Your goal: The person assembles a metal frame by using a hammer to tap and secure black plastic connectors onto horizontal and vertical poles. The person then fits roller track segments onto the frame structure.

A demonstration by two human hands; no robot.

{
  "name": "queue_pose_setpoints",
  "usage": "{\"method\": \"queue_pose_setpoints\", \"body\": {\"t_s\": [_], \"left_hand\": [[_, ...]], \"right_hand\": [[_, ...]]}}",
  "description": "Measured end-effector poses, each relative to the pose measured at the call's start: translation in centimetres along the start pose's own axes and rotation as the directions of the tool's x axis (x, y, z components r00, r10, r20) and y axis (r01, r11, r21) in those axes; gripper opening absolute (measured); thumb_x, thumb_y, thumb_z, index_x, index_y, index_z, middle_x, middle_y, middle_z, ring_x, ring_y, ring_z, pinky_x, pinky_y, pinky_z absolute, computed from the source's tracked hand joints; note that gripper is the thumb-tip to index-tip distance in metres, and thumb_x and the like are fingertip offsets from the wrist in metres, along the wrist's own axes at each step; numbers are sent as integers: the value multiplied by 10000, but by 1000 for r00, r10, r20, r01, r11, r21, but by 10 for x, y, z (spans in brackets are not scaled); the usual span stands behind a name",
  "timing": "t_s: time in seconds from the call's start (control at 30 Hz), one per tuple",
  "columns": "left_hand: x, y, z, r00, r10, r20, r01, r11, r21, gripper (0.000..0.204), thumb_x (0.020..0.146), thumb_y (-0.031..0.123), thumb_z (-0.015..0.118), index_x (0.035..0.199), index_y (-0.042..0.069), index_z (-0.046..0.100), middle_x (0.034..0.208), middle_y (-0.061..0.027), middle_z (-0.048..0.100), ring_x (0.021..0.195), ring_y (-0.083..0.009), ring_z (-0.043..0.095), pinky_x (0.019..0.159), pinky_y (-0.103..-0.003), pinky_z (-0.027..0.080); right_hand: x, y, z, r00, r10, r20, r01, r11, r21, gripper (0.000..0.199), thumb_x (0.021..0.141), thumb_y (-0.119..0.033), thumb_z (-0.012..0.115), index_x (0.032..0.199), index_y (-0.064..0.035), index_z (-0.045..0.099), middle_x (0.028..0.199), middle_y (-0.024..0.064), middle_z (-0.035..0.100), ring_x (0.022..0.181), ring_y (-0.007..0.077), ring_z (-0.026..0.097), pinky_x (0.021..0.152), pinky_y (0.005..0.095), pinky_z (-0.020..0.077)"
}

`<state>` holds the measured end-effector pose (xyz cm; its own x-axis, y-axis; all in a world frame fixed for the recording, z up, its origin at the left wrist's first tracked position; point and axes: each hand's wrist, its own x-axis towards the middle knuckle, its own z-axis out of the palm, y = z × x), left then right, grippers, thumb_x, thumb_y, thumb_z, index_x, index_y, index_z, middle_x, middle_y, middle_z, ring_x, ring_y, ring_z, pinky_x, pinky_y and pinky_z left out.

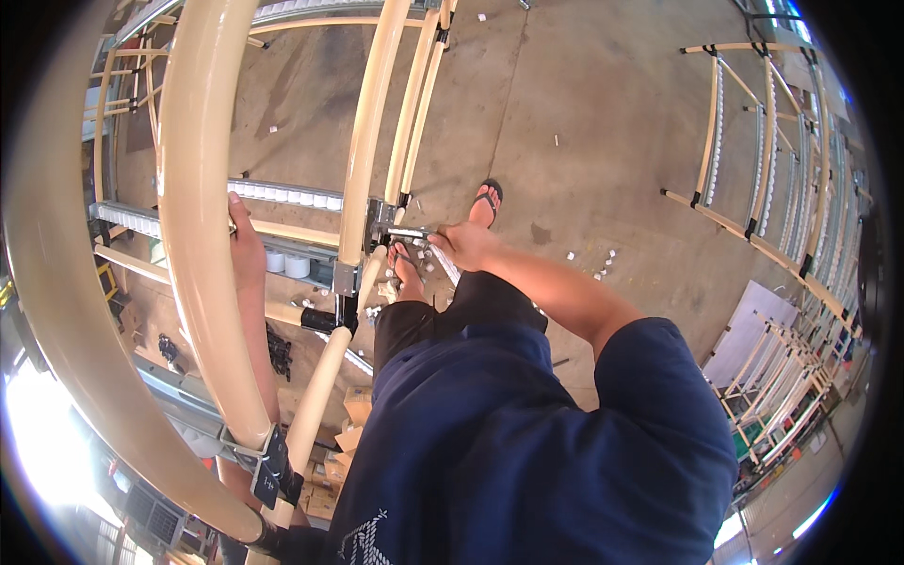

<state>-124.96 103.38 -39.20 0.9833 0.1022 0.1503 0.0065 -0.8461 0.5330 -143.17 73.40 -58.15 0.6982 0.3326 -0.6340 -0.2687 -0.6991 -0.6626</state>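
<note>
Right hand (pixel 463 243): closed round the end of a slim metal tool (pixel 407 232), a hex key or small wrench by the look of it, though I cannot tell which from here. The arm reaches forward from a dark blue sleeve.

Tool: its tip sits at the metal joint clamp (pixel 380 222) where the upright cream pipe (pixel 365 151) meets the cross-members, near the middle of the rack.

Left hand (pixel 247 247): laid against the near cream pipe (pixel 193 217), fingers partly hidden behind it. It seems to be steadying the frame, but how firmly it is curled I cannot tell.

Roller track (pixel 282 195): a rail of small white wheels running along the rack's left side, just beyond the left hand.

Lower joint (pixel 275 471): a black bracket clamping the near pipe at the rack's bottom-left corner.

Floor (pixel 584 122): bare concrete, small white bits scattered across it. The person's feet in flip-flops (pixel 488 200) stand under the clamp.

Other racks (pixel 753 217): more cream pipe frames, well apart at the right.

Handling, as I judge it: the tool is light, stiff and smooth, best held at its far end for leverage. The pipe is rigid and slick-coated, so a full wrap grips better than a flat palm.
</note>
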Motion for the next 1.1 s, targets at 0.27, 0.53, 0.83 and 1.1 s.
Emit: {"method": "queue_pose_setpoints", "body": {"t_s": [0.27, 0.53, 0.83, 1.1], "left_hand": [[-5, 15, -16, 986, -164, 3, 164, 986, 25, 395, 1022, 352, 556, 823, 11, 556, 681, -65, 560, 654, -177, 515, 665, -344, 439], [0, 13, -11, 988, -150, 49, 147, 987, 58, 387, 1039, 317, 531, 819, -2, 529, 705, -78, 552, 675, -186, 514, 681, -348, 441], [4, 7, -5, 991, -131, 12, 131, 991, 20, 378, 1049, 309, 525, 837, -3, 533, 735, -70, 573, 680, -190, 537, 703, -363, 467], [6, 12, -10, 981, -185, 53, 184, 982, 31, 329, 1008, 308, 562, 839, 26, 559, 744, -107, 603, 714, -264, 582, 692, -396, 478]], "right_hand": [[-2, 2, -25, 997, 25, 74, -26, 1000, 14, 565, 1046, -477, 371, 1043, -4, 681, 1030, 244, 701, 1029, 428, 652, 900, 517, 497], [27, 5, -67, 971, 168, -173, -96, 928, 359, 597, 1045, -476, 372, 935, 46, 640, 845, 296, 660, 868, 490, 639, 799, 548, 480], [146, -17, -202, 561, 251, -789, 179, 893, 412, 489, 1060, -401, 398, 939, 27, 601, 841, 307, 636, 831, 524, 596, 703, 567, 456], [155, -17, -224, 583, 277, -764, 152, 886, 437, 513, 1053, -411, 400, 973, 32, 646, 931, 311, 659, 930, 518, 608, 782, 552, 476]]}}
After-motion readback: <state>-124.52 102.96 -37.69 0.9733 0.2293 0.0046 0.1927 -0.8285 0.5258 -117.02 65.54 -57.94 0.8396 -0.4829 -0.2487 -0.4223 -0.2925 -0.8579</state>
